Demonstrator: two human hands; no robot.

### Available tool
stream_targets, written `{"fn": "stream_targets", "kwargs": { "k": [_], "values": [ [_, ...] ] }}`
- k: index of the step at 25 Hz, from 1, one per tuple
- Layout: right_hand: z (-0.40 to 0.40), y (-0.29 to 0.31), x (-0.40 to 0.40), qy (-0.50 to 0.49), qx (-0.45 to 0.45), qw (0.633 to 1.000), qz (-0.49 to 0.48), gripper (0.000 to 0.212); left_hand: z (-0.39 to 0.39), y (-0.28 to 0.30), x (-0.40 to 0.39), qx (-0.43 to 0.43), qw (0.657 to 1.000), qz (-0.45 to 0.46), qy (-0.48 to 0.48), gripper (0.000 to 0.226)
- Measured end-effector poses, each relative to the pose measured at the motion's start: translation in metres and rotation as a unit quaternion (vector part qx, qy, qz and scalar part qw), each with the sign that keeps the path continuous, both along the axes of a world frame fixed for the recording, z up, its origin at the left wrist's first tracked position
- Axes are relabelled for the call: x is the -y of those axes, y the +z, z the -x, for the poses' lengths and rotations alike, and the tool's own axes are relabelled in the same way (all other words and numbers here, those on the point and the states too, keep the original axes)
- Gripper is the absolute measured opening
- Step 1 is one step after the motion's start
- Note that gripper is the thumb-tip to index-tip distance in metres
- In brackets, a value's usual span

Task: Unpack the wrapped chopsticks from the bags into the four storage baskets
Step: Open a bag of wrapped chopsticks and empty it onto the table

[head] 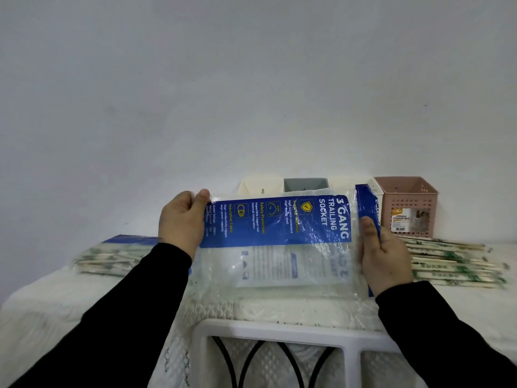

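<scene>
Both hands grip the blue-printed bag mid-frame, left hand and right hand pinching its ends. Wrapped chopsticks lie at right below the pink basket. The slick plastic may slip and sweep them off the table.

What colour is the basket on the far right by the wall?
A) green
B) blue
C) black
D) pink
D: the basket at the right end of the row by the wall is pink, with a label on its front.
</scene>
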State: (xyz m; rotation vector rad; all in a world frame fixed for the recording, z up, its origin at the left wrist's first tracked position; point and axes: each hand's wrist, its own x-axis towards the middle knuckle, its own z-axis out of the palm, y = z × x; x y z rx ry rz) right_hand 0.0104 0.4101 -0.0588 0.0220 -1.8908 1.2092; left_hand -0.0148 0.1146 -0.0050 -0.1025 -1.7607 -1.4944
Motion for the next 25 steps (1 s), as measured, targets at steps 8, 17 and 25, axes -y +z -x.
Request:
{"fn": "stream_targets", "kwargs": {
  "k": [8,17,25],
  "values": [
    [0.004,0.0,-0.004,-0.014,-0.041,0.995,0.085,0.019,-0.009,-0.047,0.009,0.255,0.945,0.022,-0.202,0.056],
    [0.011,0.005,0.072,0.2,0.059,0.968,-0.139,0.029,-0.016,-0.04,0.107,0.163,0.985,0.056,-0.027,0.042],
    [0.084,0.016,0.234,0.293,0.106,0.944,-0.108,0.013,0.004,-0.03,0.245,0.226,0.96,0.136,0.091,0.041]
  ]
}}
